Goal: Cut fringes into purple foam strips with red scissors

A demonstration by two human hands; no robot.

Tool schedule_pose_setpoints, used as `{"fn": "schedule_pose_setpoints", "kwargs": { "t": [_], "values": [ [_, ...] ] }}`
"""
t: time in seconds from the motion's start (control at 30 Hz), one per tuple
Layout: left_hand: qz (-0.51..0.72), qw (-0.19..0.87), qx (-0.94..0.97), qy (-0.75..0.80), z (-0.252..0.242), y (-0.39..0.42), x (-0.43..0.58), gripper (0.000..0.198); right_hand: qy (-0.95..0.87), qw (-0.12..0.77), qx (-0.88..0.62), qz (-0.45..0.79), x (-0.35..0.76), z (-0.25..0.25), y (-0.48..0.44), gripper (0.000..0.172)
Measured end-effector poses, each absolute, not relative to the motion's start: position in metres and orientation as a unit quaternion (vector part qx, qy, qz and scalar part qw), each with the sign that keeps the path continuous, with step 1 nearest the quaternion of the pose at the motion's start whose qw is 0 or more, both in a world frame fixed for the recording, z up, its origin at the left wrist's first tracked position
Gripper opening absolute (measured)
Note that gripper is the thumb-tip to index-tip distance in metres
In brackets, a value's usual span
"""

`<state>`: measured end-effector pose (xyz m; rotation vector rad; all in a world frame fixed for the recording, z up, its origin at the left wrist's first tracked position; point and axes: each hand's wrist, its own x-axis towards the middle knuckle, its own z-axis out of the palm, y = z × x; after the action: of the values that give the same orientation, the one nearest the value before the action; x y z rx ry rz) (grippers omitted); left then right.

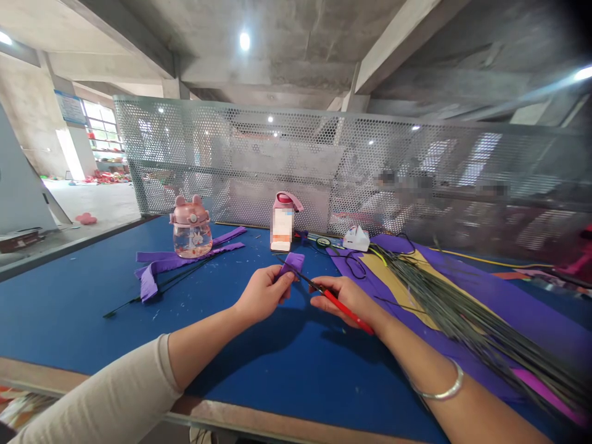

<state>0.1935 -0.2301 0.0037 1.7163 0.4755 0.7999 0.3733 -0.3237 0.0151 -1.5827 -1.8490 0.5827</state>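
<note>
Pinched between the thumb and fingers of my left hand (266, 291) is a short piece of purple crepe-like paper or cloth (295, 262). My right hand (345, 296) is closed around red-handled scissors (345, 310). Their dark, thin blades point left and lie against the purple piece, close to my left thumb; whether they are parted is too small to tell. Both hands are above the blue table (222, 364). Left of them lie purple strips (173, 264) with a dark green stem (121, 308).
A pink-lidded clear bottle (192, 231) stands on the left, and a phone (282, 228) leans upright before a pink-topped bottle (285, 200). Dark green stems (439, 296) lie over purple sheets (504, 296) on the right. A perforated metal screen (185, 148) borders the back.
</note>
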Motion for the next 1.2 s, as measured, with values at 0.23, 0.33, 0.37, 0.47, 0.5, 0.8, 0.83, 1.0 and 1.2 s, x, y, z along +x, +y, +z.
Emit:
{"fn": "schedule_pose_setpoints", "kwargs": {
  "t": [0.23,0.33,0.37,0.47,0.5,0.8,0.83,1.0,1.2],
  "values": [
    [0.339,0.573,0.717,0.206,0.003,-0.231,0.194,0.029,-0.701,0.304,-0.61,0.21,0.373,0.014,-0.323,0.033],
    [0.332,0.592,0.704,0.208,0.003,-0.231,0.194,0.028,-0.7,0.301,-0.608,0.222,0.374,0.016,-0.323,0.038],
    [0.328,0.604,0.696,0.207,0.004,-0.231,0.194,0.028,-0.702,0.301,-0.601,0.234,0.374,0.017,-0.324,0.042],
    [0.333,0.632,0.669,0.207,0.005,-0.231,0.195,0.027,-0.724,0.309,-0.55,0.279,0.377,0.02,-0.326,0.059],
    [0.339,0.636,0.661,0.209,0.005,-0.231,0.195,0.027,-0.732,0.312,-0.532,0.29,0.378,0.021,-0.326,0.063],
    [0.339,0.619,0.674,0.221,0.001,-0.229,0.197,0.029,-0.747,0.291,-0.509,0.314,0.379,0.022,-0.328,0.066],
    [0.336,0.61,0.682,0.224,0.001,-0.229,0.197,0.029,-0.748,0.286,-0.511,0.312,0.379,0.022,-0.328,0.067],
    [0.361,0.595,0.676,0.242,0.002,-0.229,0.197,0.029,-0.752,0.273,-0.52,0.298,0.382,0.024,-0.329,0.07],
    [0.358,0.586,0.686,0.241,0.002,-0.23,0.197,0.028,-0.752,0.267,-0.537,0.274,0.378,0.025,-0.33,0.067]
  ]
}}
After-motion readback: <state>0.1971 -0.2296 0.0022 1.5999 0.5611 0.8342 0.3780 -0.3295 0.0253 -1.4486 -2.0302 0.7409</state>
